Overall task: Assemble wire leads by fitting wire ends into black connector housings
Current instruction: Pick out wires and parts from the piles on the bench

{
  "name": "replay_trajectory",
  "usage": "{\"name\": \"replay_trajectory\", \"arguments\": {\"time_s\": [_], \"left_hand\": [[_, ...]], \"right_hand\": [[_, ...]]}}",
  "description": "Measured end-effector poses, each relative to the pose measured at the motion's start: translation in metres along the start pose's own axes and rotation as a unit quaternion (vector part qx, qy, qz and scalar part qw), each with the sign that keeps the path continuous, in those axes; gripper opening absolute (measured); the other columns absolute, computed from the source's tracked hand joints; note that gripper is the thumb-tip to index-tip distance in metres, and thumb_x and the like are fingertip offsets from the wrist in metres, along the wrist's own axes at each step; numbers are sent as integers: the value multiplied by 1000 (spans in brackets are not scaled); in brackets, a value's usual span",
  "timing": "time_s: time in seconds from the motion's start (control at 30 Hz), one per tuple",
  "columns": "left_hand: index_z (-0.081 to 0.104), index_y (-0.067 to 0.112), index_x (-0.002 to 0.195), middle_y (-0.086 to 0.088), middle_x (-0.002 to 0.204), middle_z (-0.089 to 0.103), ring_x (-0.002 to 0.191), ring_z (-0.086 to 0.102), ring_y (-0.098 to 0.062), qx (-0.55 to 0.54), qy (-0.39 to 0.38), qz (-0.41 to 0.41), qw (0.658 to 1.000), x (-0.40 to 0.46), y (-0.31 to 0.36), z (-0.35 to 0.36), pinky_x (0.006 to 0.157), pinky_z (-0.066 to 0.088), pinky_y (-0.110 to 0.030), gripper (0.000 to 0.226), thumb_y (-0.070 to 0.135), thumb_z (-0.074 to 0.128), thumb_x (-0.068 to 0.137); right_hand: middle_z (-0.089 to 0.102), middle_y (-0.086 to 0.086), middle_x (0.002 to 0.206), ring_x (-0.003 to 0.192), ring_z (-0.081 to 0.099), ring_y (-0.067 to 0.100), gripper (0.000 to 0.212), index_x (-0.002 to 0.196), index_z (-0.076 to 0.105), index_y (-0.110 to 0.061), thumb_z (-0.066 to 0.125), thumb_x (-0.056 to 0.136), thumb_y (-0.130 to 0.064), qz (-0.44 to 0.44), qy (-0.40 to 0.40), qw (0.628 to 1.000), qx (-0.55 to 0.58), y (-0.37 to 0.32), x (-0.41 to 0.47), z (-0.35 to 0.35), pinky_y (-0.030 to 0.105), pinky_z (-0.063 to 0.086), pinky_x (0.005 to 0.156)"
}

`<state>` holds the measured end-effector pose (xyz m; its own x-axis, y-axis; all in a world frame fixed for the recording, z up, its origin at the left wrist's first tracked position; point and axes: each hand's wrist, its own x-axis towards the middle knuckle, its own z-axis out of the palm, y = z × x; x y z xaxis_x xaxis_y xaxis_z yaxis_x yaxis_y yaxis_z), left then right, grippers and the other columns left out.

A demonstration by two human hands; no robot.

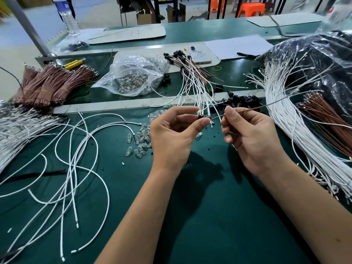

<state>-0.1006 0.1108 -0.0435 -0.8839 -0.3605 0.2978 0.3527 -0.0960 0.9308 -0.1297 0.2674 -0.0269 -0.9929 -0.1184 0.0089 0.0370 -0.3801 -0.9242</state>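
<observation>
My left hand point(175, 134) pinches a small black connector housing point(204, 117) between thumb and forefinger above the green mat. My right hand point(251, 136) pinches a thin brown wire point(266, 106) near its end; the wire's tip points at the housing and touches or nearly touches it. The wire's free length runs up and to the right. A heap of loose black housings point(242, 100) lies just behind my hands. Finished leads with black housings point(190, 73) fan out further back.
Loose white wires point(76, 159) sprawl at the left, a big white wire bundle point(289, 121) at the right beside brown wires point(327, 119). Bundled brown wires point(53, 82), a plastic bag of small glass bulbs point(133, 77), scattered bulbs point(139, 141) and a phone point(201, 56) lie around.
</observation>
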Motion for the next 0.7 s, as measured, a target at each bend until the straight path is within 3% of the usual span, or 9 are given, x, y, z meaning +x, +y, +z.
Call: {"name": "replay_trajectory", "arguments": {"time_s": [0.17, 0.27, 0.4, 0.5, 0.7], "left_hand": [[77, 7, 98, -9, 77, 75, 67, 69, -17, -35, -12, -28, 999, -2, 1, 4, 68, 58, -27, 24, 1, 84, 77], [77, 4, 99, -14, 78, 76, 66, 69, -17, -38, -16, -37, 998, -3, 1, 7, 67, 57, -24, 20, 0, 82, 80], [78, 5, 95, -11, 76, 75, 64, 69, -16, -50, -12, -68, 996, -3, 1, 8, 65, 56, -23, 15, 8, 80, 81], [78, 5, 93, -12, 76, 75, 64, 69, -16, -64, -3, -93, 994, -3, 1, 7, 65, 56, -23, 23, 19, 81, 76], [78, 5, 92, -12, 76, 75, 64, 68, -18, -70, -10, -104, 992, -3, -1, 8, 64, 56, -24, 24, 22, 81, 75]], "right_hand": [[68, 6, 72, 58, 57, 14, 15, 85, 69, -6, 75, 83, -20, -15, 0, 1000, -2, 1, 0, 1, 20, 45, 45], [68, 7, 72, 58, 57, 15, 16, 86, 69, -5, 75, 83, -19, -30, 0, 1000, -5, 2, 0, 1, 21, 45, 46], [69, 7, 72, 58, 57, 16, 15, 85, 69, -7, 76, 83, -20, -57, 12, 998, -3, 1, 0, 0, 21, 45, 46], [69, 6, 71, 59, 57, 16, 15, 84, 69, -7, 77, 82, -20, -71, 20, 997, -6, 1, 1, -1, 22, 44, 46], [70, 7, 72, 60, 58, 17, 13, 86, 70, -6, 76, 84, -17, -79, 2, 996, -30, 4, 0, -1, 23, 45, 46]]}}
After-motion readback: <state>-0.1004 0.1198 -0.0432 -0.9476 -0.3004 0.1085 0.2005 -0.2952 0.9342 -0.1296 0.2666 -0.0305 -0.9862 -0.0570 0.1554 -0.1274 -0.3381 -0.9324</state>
